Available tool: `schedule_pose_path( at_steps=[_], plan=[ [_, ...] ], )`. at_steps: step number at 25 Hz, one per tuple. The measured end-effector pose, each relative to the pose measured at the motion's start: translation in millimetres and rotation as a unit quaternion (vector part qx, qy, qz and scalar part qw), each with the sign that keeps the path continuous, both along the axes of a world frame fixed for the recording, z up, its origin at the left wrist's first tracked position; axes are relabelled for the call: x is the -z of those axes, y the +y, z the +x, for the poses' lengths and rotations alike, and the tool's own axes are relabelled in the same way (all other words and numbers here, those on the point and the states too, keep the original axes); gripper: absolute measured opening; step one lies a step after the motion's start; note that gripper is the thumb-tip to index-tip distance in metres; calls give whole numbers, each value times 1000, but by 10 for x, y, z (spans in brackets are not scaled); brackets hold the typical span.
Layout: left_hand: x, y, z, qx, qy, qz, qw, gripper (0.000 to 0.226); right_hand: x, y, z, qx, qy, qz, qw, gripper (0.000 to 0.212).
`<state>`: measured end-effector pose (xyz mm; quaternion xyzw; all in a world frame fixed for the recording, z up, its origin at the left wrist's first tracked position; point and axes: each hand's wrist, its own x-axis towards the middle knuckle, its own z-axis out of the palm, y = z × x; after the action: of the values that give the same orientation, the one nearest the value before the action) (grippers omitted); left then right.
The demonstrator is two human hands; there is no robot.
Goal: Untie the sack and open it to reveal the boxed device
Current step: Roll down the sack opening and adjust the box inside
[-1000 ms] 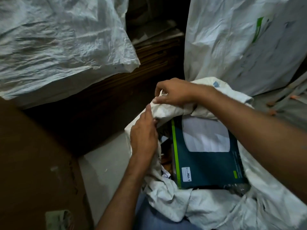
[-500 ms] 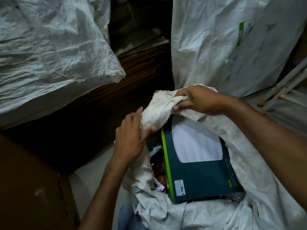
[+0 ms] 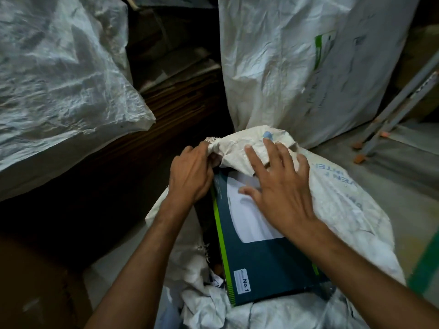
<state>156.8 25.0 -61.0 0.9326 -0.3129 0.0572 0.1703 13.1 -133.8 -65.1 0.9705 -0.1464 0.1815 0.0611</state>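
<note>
A person's left hand point(image 3: 190, 173) gripped the bunched far edge of the white sack point(image 3: 344, 210) while the right hand point(image 3: 282, 186) — fingers spread — rested flat across fabric and the dark teal box point(image 3: 261, 264) lying exposed in the sack's open mouth.

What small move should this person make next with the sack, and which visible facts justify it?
Probably pull the flap of the sack back, away from the body, off the box. The left hand grips the flap's bunched edge, the right hand lies spread-fingered on it, and the flap covers the box's far end.
</note>
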Motion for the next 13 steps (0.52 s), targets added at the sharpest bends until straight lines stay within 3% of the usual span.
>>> schedule_pose_path(
  at_steps=[3,5,7,8,10,13],
  plan=[
    [-2,20,73,37,25,5,999,32,-17,-372,204,-5,-2,10,1000,43],
    [-28,12,61,46,34,34,998,54,-219,-633,401,-5,20,115,993,28],
    [-39,-101,1,66,-28,62,995,84,-364,-841,566,8,102,253,962,32],
    [-28,-204,-33,83,-64,63,992,85,-402,-882,621,9,136,301,944,35],
    [-16,-434,-74,124,-95,30,987,61,-433,-833,635,26,143,314,938,38],
    [-46,-618,-49,120,-83,10,989,36,-344,-561,273,78,21,162,984,45]
  ],
)
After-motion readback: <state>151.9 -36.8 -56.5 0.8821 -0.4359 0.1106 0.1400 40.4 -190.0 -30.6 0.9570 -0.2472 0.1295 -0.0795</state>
